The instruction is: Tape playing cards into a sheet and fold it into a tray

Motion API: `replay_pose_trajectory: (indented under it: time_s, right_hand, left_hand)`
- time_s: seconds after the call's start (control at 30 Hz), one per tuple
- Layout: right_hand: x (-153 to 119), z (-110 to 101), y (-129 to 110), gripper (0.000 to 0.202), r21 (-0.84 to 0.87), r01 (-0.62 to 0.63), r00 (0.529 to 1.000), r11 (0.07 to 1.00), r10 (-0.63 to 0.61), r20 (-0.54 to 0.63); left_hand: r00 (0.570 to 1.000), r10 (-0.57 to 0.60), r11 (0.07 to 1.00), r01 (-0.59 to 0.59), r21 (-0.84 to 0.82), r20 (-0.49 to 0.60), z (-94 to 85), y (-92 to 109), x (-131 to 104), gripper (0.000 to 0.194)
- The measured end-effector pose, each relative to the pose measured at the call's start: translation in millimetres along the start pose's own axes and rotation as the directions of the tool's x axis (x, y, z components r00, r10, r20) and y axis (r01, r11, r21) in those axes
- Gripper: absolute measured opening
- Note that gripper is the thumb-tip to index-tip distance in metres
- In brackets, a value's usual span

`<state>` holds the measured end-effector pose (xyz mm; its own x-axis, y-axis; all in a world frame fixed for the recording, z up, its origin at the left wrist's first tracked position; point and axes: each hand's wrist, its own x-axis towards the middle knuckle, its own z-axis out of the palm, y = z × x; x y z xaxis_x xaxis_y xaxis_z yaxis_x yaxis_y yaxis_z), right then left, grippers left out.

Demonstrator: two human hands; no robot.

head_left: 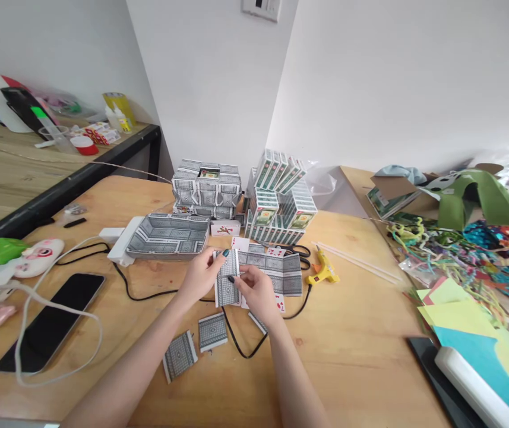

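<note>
Both hands are over the middle of the wooden table. My left hand [203,272] pinches the upper left of a grey patterned playing card piece [227,288]. The fingers of my right hand [254,288] are at the same piece's right edge, closed on it. Just behind and to the right lies a folded structure of joined cards [276,270], some red-suited faces showing. Two loose folded cards, one near [180,356] and one farther [212,331], lie in front; another small piece [258,323] is partly hidden by my right forearm.
Behind are a card tray [169,235], a card-covered box [207,189] and stacked card packs [276,205]. A yellow glue gun [324,270] with a black cable is right; a phone [53,321] and white cable are left. Colored paper [463,315] lies far right.
</note>
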<state>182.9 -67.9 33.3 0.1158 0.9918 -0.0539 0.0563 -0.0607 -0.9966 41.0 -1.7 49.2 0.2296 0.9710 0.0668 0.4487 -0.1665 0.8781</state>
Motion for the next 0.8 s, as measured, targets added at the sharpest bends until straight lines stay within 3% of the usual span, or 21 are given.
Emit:
replay_pose_trajectory:
  time_s: [0.13, 0.23, 0.33, 0.5, 0.53, 0.6, 0.67, 0.7, 0.73, 0.8]
  right_hand:
    - [-8.0, -13.8, 12.0, 0.02, 0.033, -0.023, 1.0, 0.999, 0.024, -0.011]
    - [-17.8, -28.9, 18.4, 0.024, 0.103, -0.05, 0.998, 0.993, 0.052, -0.023]
    - [-28.3, -35.7, 23.2, 0.025, 0.119, -0.049, 0.997, 0.992, 0.057, -0.061]
    - [-37.5, -31.7, 29.5, 0.022, 0.065, -0.046, 0.998, 0.997, 0.049, -0.047]
    - [-37.6, -30.6, 30.8, 0.022, 0.07, -0.051, 0.998, 0.996, 0.054, -0.038]
    - [-36.9, -29.0, 32.7, 0.022, 0.094, -0.061, 0.997, 0.994, 0.064, -0.03]
    - [-36.3, -28.5, 32.8, 0.021, 0.116, -0.062, 0.997, 0.991, 0.067, -0.034]
    - [-36.5, -28.6, 31.7, 0.021, 0.121, -0.062, 0.997, 0.991, 0.066, -0.034]
    - [-37.3, -28.9, 29.7, 0.021, 0.124, -0.062, 0.997, 0.99, 0.066, -0.028]
    - [-40.9, -30.6, 23.1, 0.022, 0.139, -0.069, 0.998, 0.988, 0.069, 0.003]
  left_hand:
    - [0.986, 0.162, 0.974, -0.164, 0.157, 0.028, -4.4, 12.6, 12.6, 0.028]
    - [0.917, 0.356, 0.891, -0.391, 0.232, 0.179, 0.3, 23.4, 32.2, 0.02]
    - [0.812, 0.444, 0.798, -0.55, 0.245, 0.378, 22.5, 36.4, 52.9, 0.021]
    - [0.645, 0.517, 0.676, -0.711, 0.193, 0.562, 82.1, 59.1, 74.2, 0.035]
    - [0.596, 0.542, 0.634, -0.753, 0.178, 0.593, 93.3, 63.5, 76.0, 0.041]
    - [0.45, 0.605, 0.506, -0.854, 0.12, 0.656, 112.9, 72.0, 77.7, 0.047]
    - [0.306, 0.635, 0.371, -0.926, 0.068, 0.71, 127.3, 79.9, 77.8, 0.037]
    - [0.253, 0.627, 0.315, -0.947, 0.058, 0.737, 132.2, 83.5, 77.8, 0.029]
    - [0.222, 0.602, 0.275, -0.959, 0.062, 0.767, 135.1, 86.8, 78.1, 0.021]
    - [0.229, 0.527, 0.252, -0.962, 0.107, 0.818, 134.4, 92.8, 80.3, 0.015]
